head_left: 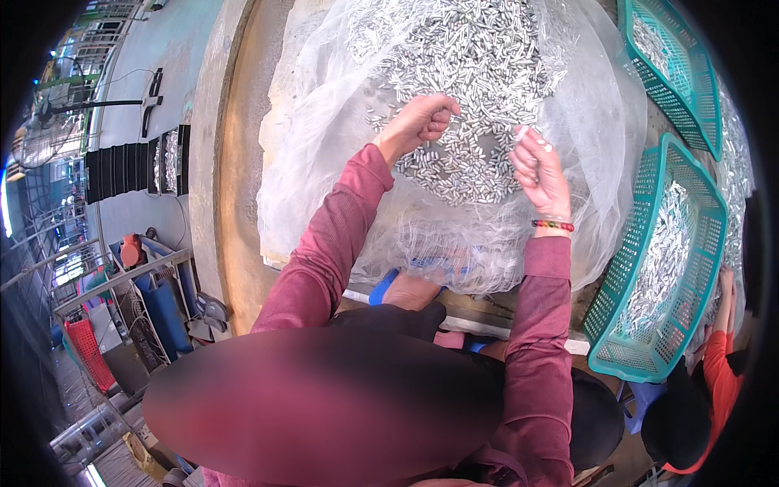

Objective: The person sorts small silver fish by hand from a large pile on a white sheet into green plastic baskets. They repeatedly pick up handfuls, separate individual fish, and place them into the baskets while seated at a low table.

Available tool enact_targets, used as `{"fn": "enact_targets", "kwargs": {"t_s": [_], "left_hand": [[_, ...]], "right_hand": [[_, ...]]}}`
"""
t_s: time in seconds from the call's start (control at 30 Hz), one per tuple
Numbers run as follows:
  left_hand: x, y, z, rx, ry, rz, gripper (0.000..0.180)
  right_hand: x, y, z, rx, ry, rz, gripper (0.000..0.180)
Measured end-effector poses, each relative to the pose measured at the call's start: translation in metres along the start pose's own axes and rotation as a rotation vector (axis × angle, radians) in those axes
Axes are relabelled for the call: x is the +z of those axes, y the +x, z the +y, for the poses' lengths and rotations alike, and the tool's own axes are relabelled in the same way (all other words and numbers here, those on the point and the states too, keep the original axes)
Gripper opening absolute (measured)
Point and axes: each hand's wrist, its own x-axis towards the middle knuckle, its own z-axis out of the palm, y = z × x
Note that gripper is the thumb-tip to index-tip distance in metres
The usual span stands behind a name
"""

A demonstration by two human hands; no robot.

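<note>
A heap of small silvery metal pieces, short and rod-like, lies spread on a sheet of white netting. Over the left side of the heap, my left hand is closed with its fingers curled in; what it may hold is hidden. My right hand, with a beaded bracelet at the wrist, is closed at the heap's right edge. A small pale piece shows pinched at its fingertips. A thinner scatter of the pieces lies between the two hands.
Two green plastic baskets of silvery pieces stand to the right. Beyond them, a person in an orange sleeve reaches toward more pieces. A fan and a metal-framed cart are on the left. My feet in blue-strapped sandals show below the netting.
</note>
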Motion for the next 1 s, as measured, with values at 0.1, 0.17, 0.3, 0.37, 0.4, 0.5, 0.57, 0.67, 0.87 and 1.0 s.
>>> {"fn": "enact_targets", "kwargs": {"t_s": [0.1, 0.17, 0.3, 0.37, 0.4, 0.5, 0.57, 0.67, 0.87, 1.0], "left_hand": [[0.012, 0.022, -0.018, 0.33, 1.056, 0.256, 0.014], [0.019, 0.029, -0.035, 0.287, 1.418, 0.291, 0.016], [0.031, 0.042, -0.057, 0.285, 1.723, 0.328, 0.016], [0.033, 0.045, -0.059, 0.327, 1.766, 0.324, 0.018], [0.033, 0.045, -0.057, 0.297, 1.737, 0.294, 0.019], [0.028, 0.047, -0.05, 0.211, 1.604, 0.209, 0.02], [0.018, 0.045, -0.043, 0.158, 1.467, 0.15, 0.02], [-0.002, 0.028, -0.04, -0.09, 0.521, 0.199, 0.018], [-0.014, -0.002, -0.031, 0.204, 0.738, 0.167, 0.012], [0.0, -0.006, -0.001, 0.069, -0.322, -0.208, 0.008]], "right_hand": [[0.003, -0.009, -0.008, -0.181, 0.295, -0.297, 0.014], [0.006, -0.011, -0.009, -0.215, 0.29, -0.32, 0.015], [0.015, -0.012, -0.012, -0.24, 0.236, -0.327, 0.016], [0.019, -0.014, -0.014, -0.229, 0.19, -0.279, 0.016], [0.02, -0.015, -0.015, -0.238, 0.181, -0.292, 0.015], [0.019, -0.014, -0.016, -0.245, 0.226, -0.283, 0.014], [0.014, -0.01, -0.016, -0.239, 0.325, -0.273, 0.015], [0.003, -0.004, -0.016, -0.258, 0.427, -0.092, 0.019], [-0.014, 0.03, -0.012, -0.156, -0.928, 0.504, 0.022], [-0.022, 0.055, -0.005, -0.277, -1.667, 0.522, 0.027]]}}
